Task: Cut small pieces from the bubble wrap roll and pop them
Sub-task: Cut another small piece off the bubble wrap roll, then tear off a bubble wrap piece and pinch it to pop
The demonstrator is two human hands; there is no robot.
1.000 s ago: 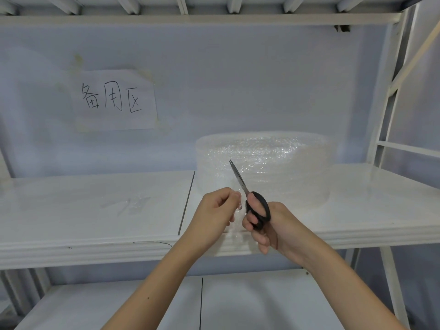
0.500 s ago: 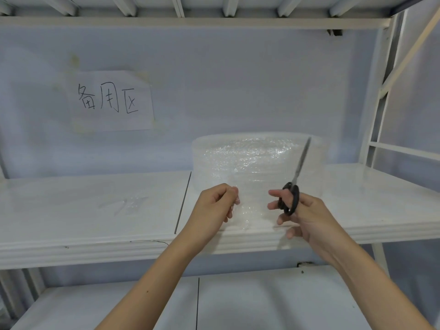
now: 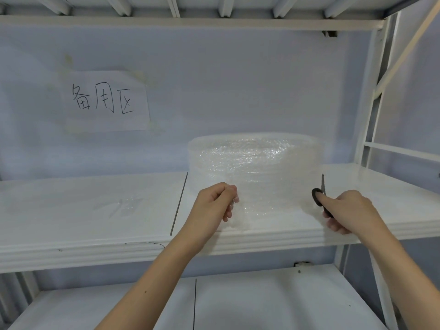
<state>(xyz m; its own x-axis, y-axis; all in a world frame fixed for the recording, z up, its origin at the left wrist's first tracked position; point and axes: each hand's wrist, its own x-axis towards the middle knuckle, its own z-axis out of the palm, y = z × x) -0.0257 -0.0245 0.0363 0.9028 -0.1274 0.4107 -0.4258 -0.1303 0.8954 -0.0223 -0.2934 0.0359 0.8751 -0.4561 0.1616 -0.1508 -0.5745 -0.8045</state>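
A wide clear bubble wrap roll (image 3: 256, 163) stands upright on the white shelf (image 3: 95, 210), its loose end hanging forward toward the shelf's front edge. My left hand (image 3: 214, 206) pinches a small clear piece of bubble wrap (image 3: 234, 202) in front of the roll's lower left. My right hand (image 3: 347, 210) holds black-handled scissors (image 3: 320, 195) just right of the roll, blades shut and pointing up, low over the shelf.
A paper sign with handwritten characters (image 3: 104, 101) is taped to the back wall. Some flat clear scraps (image 3: 126, 206) lie on the shelf at left. A lower shelf (image 3: 262, 301) runs beneath. White frame posts (image 3: 371, 103) rise at right.
My right hand has carried the scissors from beside my left hand out to the right and down toward the shelf. My left hand stays put, still pinching the clear piece.
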